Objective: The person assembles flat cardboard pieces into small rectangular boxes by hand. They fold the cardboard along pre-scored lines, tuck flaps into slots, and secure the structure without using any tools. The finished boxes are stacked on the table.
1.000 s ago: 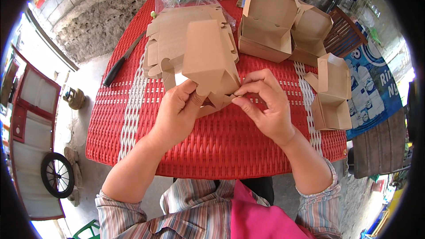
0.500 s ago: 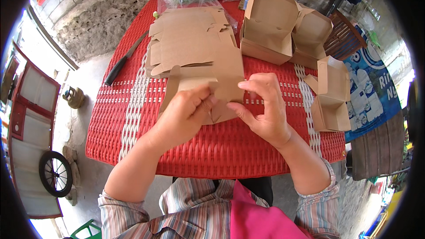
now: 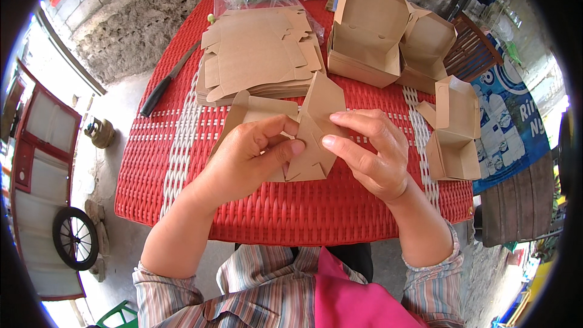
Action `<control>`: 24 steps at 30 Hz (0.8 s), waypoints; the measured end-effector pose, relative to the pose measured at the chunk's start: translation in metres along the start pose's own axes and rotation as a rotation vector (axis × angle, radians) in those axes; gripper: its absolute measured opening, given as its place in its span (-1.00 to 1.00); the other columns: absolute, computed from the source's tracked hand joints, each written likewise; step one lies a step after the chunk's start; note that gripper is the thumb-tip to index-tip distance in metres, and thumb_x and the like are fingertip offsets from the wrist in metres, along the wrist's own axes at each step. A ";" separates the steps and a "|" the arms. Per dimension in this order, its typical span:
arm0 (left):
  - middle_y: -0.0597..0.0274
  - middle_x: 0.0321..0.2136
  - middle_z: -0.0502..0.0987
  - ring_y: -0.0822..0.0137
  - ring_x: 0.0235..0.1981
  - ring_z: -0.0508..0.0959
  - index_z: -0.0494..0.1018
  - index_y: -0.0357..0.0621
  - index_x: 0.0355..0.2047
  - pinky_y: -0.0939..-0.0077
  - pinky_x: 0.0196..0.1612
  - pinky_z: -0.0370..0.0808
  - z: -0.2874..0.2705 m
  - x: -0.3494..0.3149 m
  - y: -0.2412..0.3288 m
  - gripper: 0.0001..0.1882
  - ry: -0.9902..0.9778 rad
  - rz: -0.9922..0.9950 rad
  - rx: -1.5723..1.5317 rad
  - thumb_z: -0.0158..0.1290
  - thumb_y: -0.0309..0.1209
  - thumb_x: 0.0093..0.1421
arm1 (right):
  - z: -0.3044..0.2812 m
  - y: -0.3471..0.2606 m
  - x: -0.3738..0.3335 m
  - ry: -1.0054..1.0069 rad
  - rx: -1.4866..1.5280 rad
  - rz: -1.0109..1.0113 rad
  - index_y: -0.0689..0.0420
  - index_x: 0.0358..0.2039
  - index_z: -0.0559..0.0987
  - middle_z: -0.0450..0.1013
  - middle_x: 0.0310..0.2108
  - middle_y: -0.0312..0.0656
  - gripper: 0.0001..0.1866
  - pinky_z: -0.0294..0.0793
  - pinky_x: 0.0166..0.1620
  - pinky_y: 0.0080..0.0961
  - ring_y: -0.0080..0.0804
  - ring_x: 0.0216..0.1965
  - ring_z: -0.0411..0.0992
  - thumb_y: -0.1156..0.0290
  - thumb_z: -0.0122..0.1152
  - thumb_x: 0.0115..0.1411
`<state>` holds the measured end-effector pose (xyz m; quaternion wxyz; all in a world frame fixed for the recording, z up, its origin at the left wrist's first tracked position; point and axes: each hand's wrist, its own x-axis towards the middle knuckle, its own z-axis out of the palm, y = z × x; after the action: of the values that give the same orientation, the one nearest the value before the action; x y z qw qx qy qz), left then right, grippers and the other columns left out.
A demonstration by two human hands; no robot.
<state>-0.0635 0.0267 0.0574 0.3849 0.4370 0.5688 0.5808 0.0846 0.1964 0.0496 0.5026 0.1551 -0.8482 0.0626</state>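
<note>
In the head view, with twelve o'clock at the far side of the table [image 3: 303, 222], a brown carton [image 3: 316, 152] is held partly folded above the near part of the red weave. At its eight o'clock, the left hand [image 3: 252, 153] is closed, a panel edge being pinched between thumb and forefinger. At four o'clock, the right hand [image 3: 378, 158] is partly open, its parted thumb and forefinger laid against the panel's outer face.

The slit and creases low on that panel could be torn or bent if it were pressed too hard there. The wall could also spring outward if the left pinch were loosened, since nothing else is seen holding it, and be left skewed.

The raised panel's pointed corner is aimed at twelve o'clock, its length running roughly from there to six; its face is turned towards four. The whole carton's long axis cannot be told, as its middle is covered by the left hand.

A stack of flat blanks [image 3: 249, 48] is set at eleven o'clock, a knife [image 3: 161, 92] at ten, and an open box [image 3: 367, 39] at one.
</note>
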 end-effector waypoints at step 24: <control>0.37 -0.49 0.47 0.63 -0.41 0.42 0.36 -0.27 -0.16 0.62 -0.34 0.45 -0.001 0.003 -0.005 -0.90 0.039 0.141 0.046 -0.02 -0.50 0.39 | 0.001 -0.006 0.005 -0.101 0.026 0.100 0.18 -0.11 0.65 0.51 -0.12 -0.06 -0.67 0.56 -0.09 -0.43 -0.22 -0.13 0.51 0.52 0.30 0.05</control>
<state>-0.0652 0.0296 0.0531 0.3217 0.4734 0.5573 0.6015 0.0832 0.1891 0.0533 0.4531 0.1222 -0.8784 0.0909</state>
